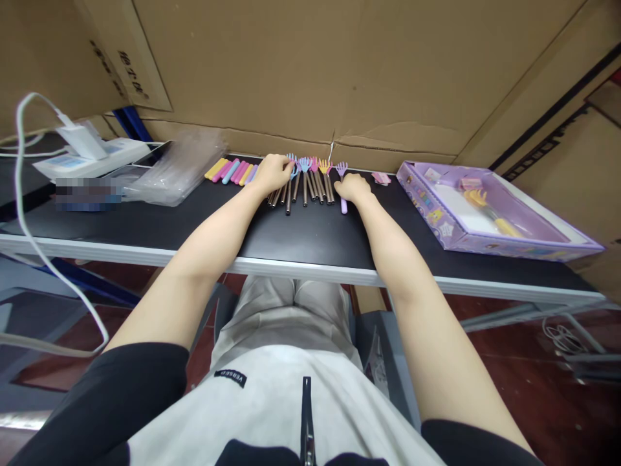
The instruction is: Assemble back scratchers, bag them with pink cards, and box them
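Observation:
A row of several small back scratchers (309,182) with metal shafts and coloured claw heads lies on the black table (310,233) by the cardboard wall. My left hand (272,172) rests curled on the left end of the row, its fingers closed over one head. My right hand (353,188) lies on the right end, fingers bent over a purple-handled scratcher (343,206). Several loose coloured handle grips (231,171) lie to the left of my left hand.
A purple box lid (490,213) holding a yellow scratcher sits at the right. Clear plastic bags (177,169) and a white charger with cable (82,145) lie at the left. A small pink piece (381,177) sits near the wall. Cardboard boxes stand behind the table.

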A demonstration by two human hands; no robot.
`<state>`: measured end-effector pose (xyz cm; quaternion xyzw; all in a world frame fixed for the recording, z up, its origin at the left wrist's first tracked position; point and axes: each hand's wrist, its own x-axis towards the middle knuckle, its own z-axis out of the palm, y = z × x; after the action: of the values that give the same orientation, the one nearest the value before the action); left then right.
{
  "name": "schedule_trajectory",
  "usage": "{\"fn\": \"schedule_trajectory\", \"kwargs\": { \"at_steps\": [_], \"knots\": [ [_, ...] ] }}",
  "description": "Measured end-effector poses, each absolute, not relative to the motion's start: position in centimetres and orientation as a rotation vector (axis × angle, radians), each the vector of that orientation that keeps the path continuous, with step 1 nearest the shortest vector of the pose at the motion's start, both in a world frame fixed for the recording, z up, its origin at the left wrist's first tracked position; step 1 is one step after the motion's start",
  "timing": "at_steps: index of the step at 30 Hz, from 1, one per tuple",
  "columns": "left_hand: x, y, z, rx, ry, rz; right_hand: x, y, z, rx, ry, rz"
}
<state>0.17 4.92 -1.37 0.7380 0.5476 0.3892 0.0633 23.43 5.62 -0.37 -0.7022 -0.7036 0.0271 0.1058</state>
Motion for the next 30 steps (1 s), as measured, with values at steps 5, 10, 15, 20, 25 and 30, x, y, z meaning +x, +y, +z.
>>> {"fn": "schedule_trajectory", "kwargs": {
  "at_steps": [5,10,15,20,25,30],
  "knots": [
    [-0.2,5.4,-1.7,2.269,1.657,1.154,23.2,4.7,0.2,-2.119,-2.133,-0.001],
    [-0.2,6.1,-2.4,2.314,1.729,1.103,24.2,4.4,0.9,-2.090,-2.065,-0.010],
    [0.2,6.0,-2.6,2.355,1.773,0.810,26.0,4.7,1.2,-2.068,-2.062,-0.035],
    [0.4,5.0,-2.1,2.337,1.763,0.356,26.9,5.5,0.6,-2.053,-2.255,0.033],
    [0.7,4.2,-1.4,2.329,1.779,0.297,26.5,5.5,0.5,-2.036,-2.400,0.059],
    [0.9,4.3,-1.4,2.328,1.791,0.301,26.3,5.3,0.7,-2.032,-2.395,0.053]
  ]
}}
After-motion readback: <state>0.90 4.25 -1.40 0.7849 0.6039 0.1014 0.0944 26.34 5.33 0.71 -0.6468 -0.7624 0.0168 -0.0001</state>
